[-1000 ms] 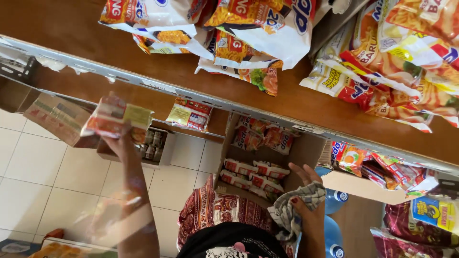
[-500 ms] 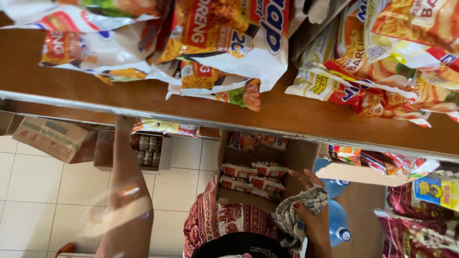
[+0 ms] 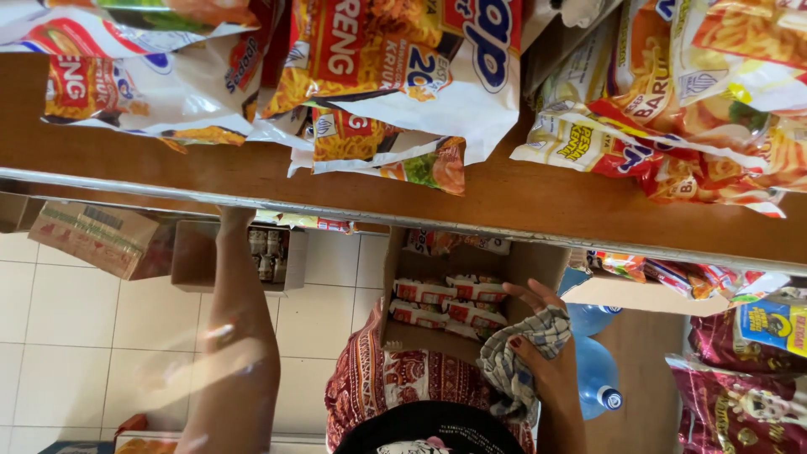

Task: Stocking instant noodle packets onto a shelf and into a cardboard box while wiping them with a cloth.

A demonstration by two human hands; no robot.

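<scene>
Your left arm (image 3: 239,328) runs up from the bottom edge and goes under the front edge of the wooden shelf (image 3: 504,197); the left hand itself is hidden behind the metal edge strip (image 3: 403,220), so you can't tell if it's spread or gripping. A snack packet (image 3: 307,222) peeks out just beside where the wrist vanishes, touching or not is unclear. Your right hand (image 3: 542,349) is low, right of centre, fingers curled and pinching a grey checked cloth (image 3: 521,366) against the near right corner of the open cardboard box (image 3: 445,290). The box holds rows of red-and-white packets (image 3: 445,303) just left of that hand. Noodle packets (image 3: 395,76) lie piled on the shelf top, well apart from both hands. Blue water bottles (image 3: 593,370) sit just right of your right hand.
</scene>
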